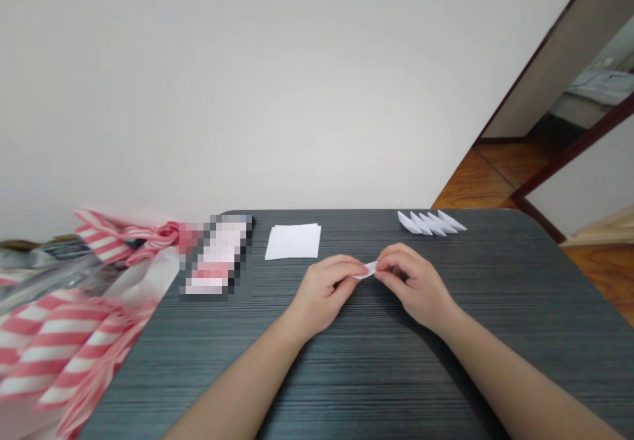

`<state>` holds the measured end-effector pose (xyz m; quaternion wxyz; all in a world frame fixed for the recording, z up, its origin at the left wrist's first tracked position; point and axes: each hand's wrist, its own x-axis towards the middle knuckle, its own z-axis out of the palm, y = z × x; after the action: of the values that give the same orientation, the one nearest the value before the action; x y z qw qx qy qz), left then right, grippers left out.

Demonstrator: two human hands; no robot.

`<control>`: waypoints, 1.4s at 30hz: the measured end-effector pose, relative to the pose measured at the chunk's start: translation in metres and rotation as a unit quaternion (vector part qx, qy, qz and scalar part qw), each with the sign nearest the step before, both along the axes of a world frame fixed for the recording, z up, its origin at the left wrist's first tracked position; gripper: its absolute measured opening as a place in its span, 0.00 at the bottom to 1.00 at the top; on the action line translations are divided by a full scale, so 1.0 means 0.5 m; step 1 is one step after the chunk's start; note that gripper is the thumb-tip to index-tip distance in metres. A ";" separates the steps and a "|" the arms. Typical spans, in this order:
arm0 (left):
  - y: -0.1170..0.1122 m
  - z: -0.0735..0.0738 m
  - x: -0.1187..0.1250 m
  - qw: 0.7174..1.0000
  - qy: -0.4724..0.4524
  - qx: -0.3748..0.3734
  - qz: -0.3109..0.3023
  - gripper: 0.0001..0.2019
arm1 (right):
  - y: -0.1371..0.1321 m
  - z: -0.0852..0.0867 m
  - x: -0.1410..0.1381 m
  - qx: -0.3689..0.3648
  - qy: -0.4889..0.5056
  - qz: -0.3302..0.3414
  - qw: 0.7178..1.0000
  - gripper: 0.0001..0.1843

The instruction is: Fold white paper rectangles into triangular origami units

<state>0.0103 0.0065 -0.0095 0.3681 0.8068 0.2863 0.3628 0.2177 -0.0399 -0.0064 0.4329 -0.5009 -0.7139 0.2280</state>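
Observation:
A small strip of folded white paper (368, 269) spans the gap between my two hands, above the middle of the dark table. My left hand (327, 289) pinches its left end between thumb and fingers. At the other end, the thumb and fingertips of my right hand (412, 283) are closed on it. The fingers cover both ends, so the paper's full shape is hidden. Beyond my left hand lies a stack of white paper sheets (293, 241). Several folded white paper pieces (430, 222) rest in a slanted row beyond my right hand.
The dark, wood-grained table (317, 374) meets a white wall (317, 83) at its far edge. A pixelated, phone-like object (215, 255) lies at the left. Red-and-white striped bags (64, 334) are heaped beside the table's left edge. Wooden floor (465, 179) shows at the right.

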 end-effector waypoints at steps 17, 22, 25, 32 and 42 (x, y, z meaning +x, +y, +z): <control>0.000 0.002 0.000 0.999 -0.022 0.037 0.003 0.14 | 0.003 -0.018 0.002 -0.104 0.057 -0.030 0.992 0.09; -0.001 0.008 0.001 0.999 -0.032 0.042 0.002 0.15 | 0.004 0.002 0.003 -0.084 -0.011 -0.004 0.996 0.05; -0.001 0.011 0.001 0.999 -0.030 0.034 -0.002 0.15 | 0.004 0.006 0.003 -0.074 -0.018 0.000 0.997 0.06; 0.000 0.007 0.003 0.999 -0.032 0.027 -0.009 0.13 | 0.001 0.008 0.001 -0.056 -0.005 0.005 0.998 0.06; -0.006 0.019 0.005 0.999 -0.016 -0.025 -0.018 0.08 | -0.001 0.002 -0.001 -0.097 0.065 0.003 0.993 0.05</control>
<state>0.0130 0.0036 0.0000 0.3994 0.7963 0.2752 0.3615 0.2173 -0.0406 -0.0056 0.4275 -0.5225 -0.6600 0.3295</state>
